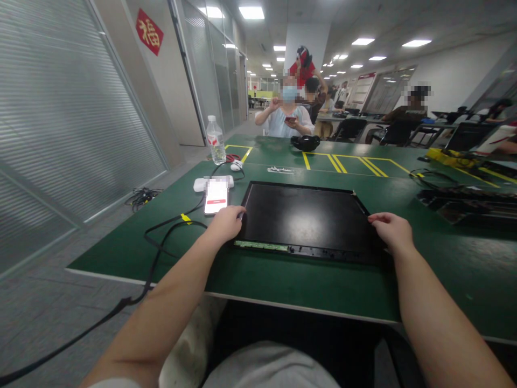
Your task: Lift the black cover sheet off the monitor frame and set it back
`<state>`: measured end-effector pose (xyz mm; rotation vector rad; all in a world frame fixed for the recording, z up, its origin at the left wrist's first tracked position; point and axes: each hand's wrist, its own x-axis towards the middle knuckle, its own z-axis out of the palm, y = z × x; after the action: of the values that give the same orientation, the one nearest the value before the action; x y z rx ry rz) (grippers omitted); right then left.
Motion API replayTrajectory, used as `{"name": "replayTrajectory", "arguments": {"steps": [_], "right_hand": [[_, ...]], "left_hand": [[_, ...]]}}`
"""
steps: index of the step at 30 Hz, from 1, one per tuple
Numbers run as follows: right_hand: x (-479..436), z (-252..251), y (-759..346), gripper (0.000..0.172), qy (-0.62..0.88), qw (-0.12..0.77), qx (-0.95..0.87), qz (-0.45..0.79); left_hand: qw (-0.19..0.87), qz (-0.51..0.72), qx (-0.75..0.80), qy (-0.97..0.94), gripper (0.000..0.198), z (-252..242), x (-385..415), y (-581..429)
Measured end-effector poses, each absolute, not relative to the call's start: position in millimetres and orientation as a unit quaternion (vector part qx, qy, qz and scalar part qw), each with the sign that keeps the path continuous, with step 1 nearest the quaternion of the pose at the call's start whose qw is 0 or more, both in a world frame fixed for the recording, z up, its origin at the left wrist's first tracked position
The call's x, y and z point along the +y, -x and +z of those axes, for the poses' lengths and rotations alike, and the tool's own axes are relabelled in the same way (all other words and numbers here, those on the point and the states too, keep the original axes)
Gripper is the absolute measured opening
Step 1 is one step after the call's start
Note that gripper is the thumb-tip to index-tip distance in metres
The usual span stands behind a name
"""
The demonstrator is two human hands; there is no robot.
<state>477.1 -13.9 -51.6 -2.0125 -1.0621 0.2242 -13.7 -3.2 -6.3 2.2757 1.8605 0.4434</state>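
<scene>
A black display panel (299, 215) lies screen-side up on the green table (250, 275) in front of me. Along its near edge runs a green circuit strip (260, 246), and the rest of that edge is bare black frame. My left hand (226, 223) pinches the panel's left side edge with the fingers bent. At the opposite edge, my right hand (393, 233) is closed with thumb and fingertips on the frame. Fingers under the panel are hidden. Just beyond my left hand is a phone (216, 200) with a lit screen, leaning on a white object (198, 185).
A water bottle (216, 141) and a white mouse-like item (236, 166) stand back left. A black cable (151, 264) crosses the table's left edge. Further dark panels (464, 205) lie at right. A masked person (286, 118) holding a phone sits opposite, behind a black object (305, 142).
</scene>
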Motion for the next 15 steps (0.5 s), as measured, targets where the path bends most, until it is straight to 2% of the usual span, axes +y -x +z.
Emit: {"name": "replayTrajectory", "arguments": {"steps": [3, 8, 15], "right_hand": [[-15, -51, -480, 0.014, 0.799, 0.430, -0.410, 0.092], [-19, -43, -478, 0.012, 0.833, 0.387, -0.394, 0.038], [-18, -44, -474, 0.013, 0.846, 0.342, -0.399, 0.091]], "left_hand": [[0.093, 0.171, 0.618, -0.762, 0.054, -11, -2, 15], [0.120, 0.208, 0.613, -0.752, 0.054, -16, 1, 18], [0.156, 0.254, 0.629, -0.718, 0.057, -15, 1, 20]]}}
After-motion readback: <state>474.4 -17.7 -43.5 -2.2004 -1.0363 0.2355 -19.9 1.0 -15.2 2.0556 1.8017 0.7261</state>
